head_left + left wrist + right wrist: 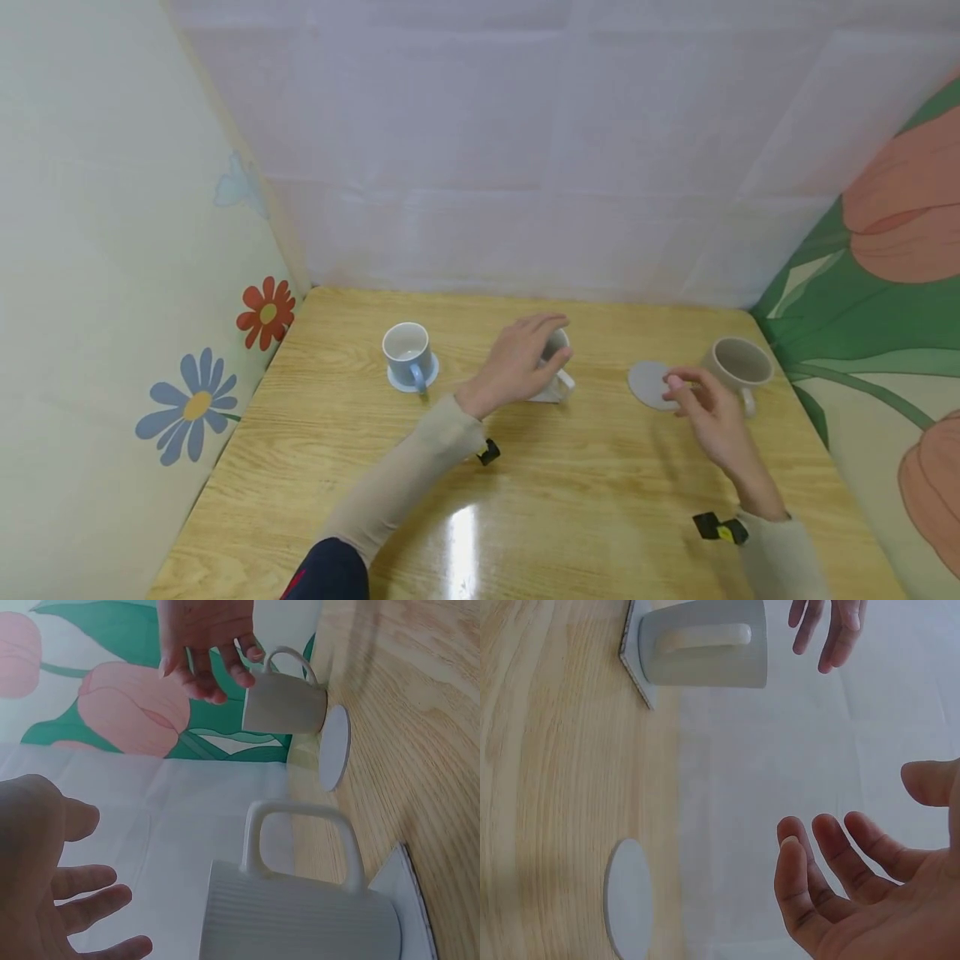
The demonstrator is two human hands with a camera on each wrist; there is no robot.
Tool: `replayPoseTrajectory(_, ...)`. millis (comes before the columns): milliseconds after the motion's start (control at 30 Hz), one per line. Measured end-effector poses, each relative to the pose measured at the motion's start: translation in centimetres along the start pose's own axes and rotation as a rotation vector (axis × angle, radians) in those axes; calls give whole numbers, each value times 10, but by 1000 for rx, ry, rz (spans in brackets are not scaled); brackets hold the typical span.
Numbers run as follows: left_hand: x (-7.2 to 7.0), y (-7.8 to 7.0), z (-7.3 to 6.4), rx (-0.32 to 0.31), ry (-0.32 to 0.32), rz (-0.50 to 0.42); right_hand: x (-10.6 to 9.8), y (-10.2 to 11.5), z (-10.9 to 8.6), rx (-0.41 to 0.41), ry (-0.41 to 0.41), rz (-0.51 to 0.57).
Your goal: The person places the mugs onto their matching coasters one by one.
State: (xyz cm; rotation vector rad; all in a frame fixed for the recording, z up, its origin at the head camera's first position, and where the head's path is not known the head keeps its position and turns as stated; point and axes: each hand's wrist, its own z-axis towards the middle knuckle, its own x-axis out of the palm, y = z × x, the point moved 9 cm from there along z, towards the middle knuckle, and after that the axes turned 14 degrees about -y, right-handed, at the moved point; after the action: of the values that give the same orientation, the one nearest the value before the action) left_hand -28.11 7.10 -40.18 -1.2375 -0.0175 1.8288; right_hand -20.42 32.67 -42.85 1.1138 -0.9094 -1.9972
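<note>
My left hand (pixel 517 362) is over the middle white mug (pixel 300 915), hiding part of it in the head view. In the left wrist view its fingers are spread, apart from the mug. That ribbed mug stands upright on a light angular coaster (pixel 409 900), handle toward the near right. Further right, my right hand (pixel 716 421) hovers with loosely bent fingers and nothing in them. It overlaps the edge of a round grey coaster (pixel 647 385) in the head view. Just right of that coaster, a wider grey mug (pixel 742 364) stands upright on the bare table.
A blue-and-white mug (pixel 408 354) stands on a round light-blue coaster (pixel 397 384) at the left. The wooden table (pixel 570 508) ends at a pale cloth (pixel 487 167) behind. Flower-patterned panels (pixel 885 333) rise on both sides.
</note>
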Motion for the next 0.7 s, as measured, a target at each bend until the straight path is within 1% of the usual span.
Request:
replayPoseTrajectory(267,10,-11,5,26,15,7,-18,-3,2,-15,-16,-44)
replayPoseTrajectory(533,25,-25,10,58,54,4,-36,-14,1,20,-48,-75)
replayPoseTrajectory(700,33,-33,14,59,75,-4,-43,-18,2,45,-68,-66)
